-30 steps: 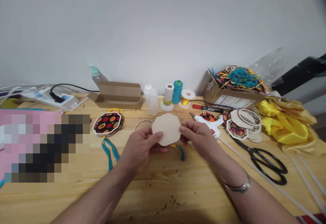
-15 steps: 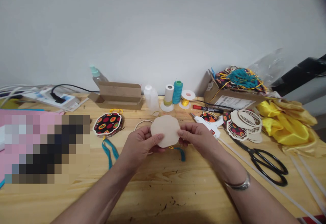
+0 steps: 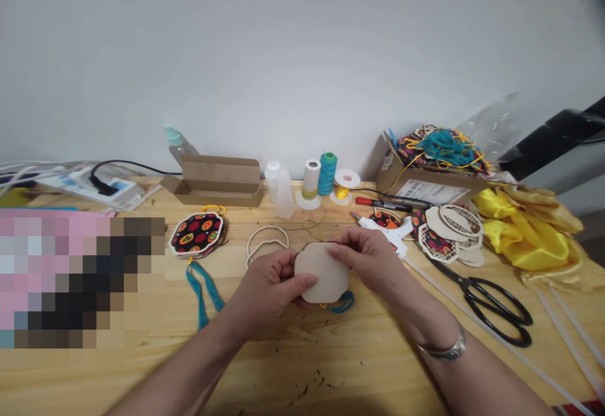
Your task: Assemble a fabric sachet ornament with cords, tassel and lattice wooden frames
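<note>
A pale, flat plaque with scalloped corners (image 3: 322, 274) is held between both hands above the table. My left hand (image 3: 276, 280) grips its left edge, thumb lying on the face. At the upper right edge, my right hand (image 3: 363, 255) pinches it between thumb and fingers. A teal tassel (image 3: 344, 303) with yellow cord hangs out below the plaque; what lies behind it is hidden. Left of my left hand is a stack of plaques with dark patterned fabric (image 3: 197, 233), its own teal tassel (image 3: 204, 293) trailing down. Pale wooden rings (image 3: 267, 228) lie just behind my left hand.
At right are a white glue gun (image 3: 385, 230), black-handled scissors (image 3: 501, 309), cut-out wooden pieces (image 3: 454, 224) and yellow satin cloth (image 3: 524, 233). Along the wall stand an open cardboard box (image 3: 217, 195), white bottles (image 3: 283, 195), a teal thread cone (image 3: 327, 175) and a filled carton (image 3: 420, 186).
Both hands have brought the plaque nearer and slightly right. My right hand has shifted from its right side to its upper right edge. The wooden rings show more fully.
</note>
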`<state>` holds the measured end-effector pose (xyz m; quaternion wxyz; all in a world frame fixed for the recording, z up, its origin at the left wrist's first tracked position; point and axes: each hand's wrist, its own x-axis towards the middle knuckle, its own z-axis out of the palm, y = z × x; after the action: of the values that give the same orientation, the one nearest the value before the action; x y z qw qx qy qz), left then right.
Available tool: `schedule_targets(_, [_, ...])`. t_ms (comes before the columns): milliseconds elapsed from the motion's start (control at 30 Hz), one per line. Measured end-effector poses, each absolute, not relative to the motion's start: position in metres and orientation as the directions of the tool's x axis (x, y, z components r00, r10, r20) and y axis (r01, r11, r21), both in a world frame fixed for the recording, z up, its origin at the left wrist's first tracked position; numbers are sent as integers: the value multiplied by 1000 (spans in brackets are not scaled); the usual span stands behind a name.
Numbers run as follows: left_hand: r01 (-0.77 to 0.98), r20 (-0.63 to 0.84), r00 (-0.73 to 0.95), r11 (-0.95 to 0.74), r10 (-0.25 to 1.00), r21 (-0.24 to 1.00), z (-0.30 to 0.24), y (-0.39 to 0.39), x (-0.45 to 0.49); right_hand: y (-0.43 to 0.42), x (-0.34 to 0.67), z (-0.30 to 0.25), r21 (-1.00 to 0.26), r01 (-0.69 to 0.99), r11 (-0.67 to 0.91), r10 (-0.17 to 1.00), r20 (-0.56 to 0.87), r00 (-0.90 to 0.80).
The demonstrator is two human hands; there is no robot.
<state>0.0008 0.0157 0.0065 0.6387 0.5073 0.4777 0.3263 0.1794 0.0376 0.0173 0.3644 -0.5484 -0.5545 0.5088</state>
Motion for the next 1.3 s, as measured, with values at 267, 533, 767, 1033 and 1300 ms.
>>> schedule_targets(267, [55, -300, 332, 299, 894, 953, 5, 17, 4, 40, 181, 15, -954, 282, -97, 983, -137, -124])
schedule_targets(533, [115, -269, 349, 244, 897, 963, 2, 21, -5, 40, 182, 15, -943, 306, -128, 979, -170, -113])
schedule_targets(767, [155, -267, 328, 228, 906, 961, 2, 19, -2, 39, 180, 14, -935, 333, -125, 975, -178, -132])
schedule_targets(1033, [-92, -183, 376, 233, 908, 968, -3, 15, 0, 40, 183, 14, -933, 333, -137, 971, -193, -140])
schedule_targets(1300, [37, -213, 485, 223, 848, 974, 5, 15, -3, 37, 183, 21, -936, 329, -126, 953, -206, -223])
